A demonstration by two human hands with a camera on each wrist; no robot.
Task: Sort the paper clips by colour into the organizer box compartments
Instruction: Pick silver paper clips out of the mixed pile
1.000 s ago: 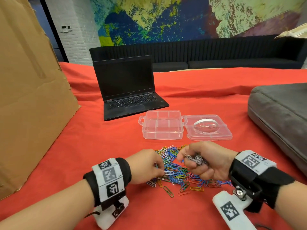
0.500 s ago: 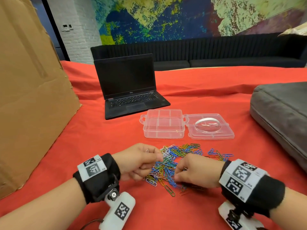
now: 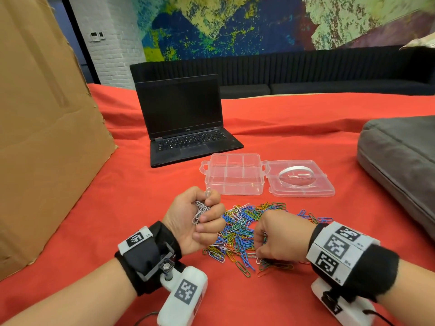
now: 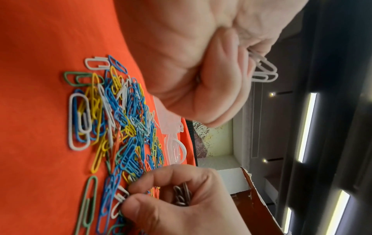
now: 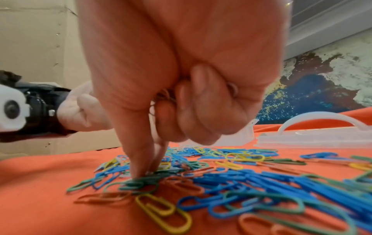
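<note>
A heap of mixed-colour paper clips (image 3: 244,222) lies on the red cloth just in front of the clear organizer box (image 3: 233,174), whose compartments look empty and whose lid (image 3: 301,178) is folded open to the right. My left hand (image 3: 207,220) is raised at the heap's left edge, fingers curled round a bunch of white clips (image 3: 200,210) (image 4: 263,70). My right hand (image 3: 259,252) is down on the heap's near side. Its thumb and forefinger (image 5: 145,171) pinch a white clip (image 4: 118,198), and its other fingers keep more clips (image 4: 182,197) in the palm.
An open black laptop (image 3: 186,123) stands behind the box. A large cardboard sheet (image 3: 42,128) leans along the left side. A grey cushion (image 3: 400,156) lies at the right. The red cloth (image 3: 270,302) covers the whole surface.
My right hand, raised with a bunch of clips a second ago, has come down onto the heap. My left hand has lifted off the heap and now holds white clips.
</note>
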